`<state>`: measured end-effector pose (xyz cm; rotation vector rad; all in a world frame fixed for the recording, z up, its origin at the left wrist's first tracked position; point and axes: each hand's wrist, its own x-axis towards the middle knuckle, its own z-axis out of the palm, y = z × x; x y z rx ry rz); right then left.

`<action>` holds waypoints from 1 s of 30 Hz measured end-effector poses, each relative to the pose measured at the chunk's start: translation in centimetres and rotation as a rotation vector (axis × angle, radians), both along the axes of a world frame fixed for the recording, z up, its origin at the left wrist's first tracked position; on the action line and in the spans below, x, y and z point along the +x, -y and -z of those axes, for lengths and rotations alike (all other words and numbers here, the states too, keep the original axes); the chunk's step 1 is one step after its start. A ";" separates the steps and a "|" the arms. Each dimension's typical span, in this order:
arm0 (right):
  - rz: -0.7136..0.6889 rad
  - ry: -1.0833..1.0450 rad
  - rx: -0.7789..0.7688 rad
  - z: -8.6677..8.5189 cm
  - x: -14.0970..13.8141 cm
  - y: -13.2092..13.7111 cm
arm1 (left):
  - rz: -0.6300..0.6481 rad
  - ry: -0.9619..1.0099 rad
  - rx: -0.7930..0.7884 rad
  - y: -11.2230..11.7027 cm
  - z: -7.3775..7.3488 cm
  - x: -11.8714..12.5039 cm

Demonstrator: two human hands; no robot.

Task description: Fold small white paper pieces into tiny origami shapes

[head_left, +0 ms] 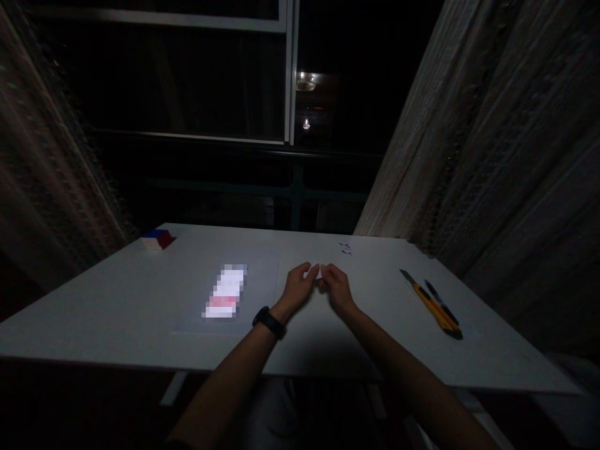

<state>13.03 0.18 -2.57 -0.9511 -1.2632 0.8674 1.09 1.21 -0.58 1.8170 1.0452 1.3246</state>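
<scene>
My left hand (297, 289) and my right hand (335, 288) meet over the middle of the white table (117, 306). Both pinch a small white piece of paper (315, 271) between their fingertips, just above the tabletop. A black watch (269, 322) sits on my left wrist. The fingers of both hands are curled closed around the paper.
A yellow utility knife (429, 303) and a dark pen (441, 302) lie at the right. A blurred bright rectangle (225, 291) lies on a grey mat (262, 275) to the left. A red, blue and white block (156, 239) sits at the far left corner. Tiny scraps (345, 249) lie beyond my hands. Curtains hang either side of a dark window.
</scene>
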 end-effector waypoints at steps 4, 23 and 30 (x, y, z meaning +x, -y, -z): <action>-0.012 -0.033 -0.059 -0.3 0.2 0.0 | -0.023 -0.063 0.047 0.2 -0.1 0.0; 0.243 0.157 0.027 -0.9 -0.5 0.7 | 0.055 -0.015 -0.008 0.2 -0.2 0.1; 0.277 0.160 0.015 -0.7 -0.5 0.7 | -0.025 -0.080 0.018 0.3 -0.3 0.1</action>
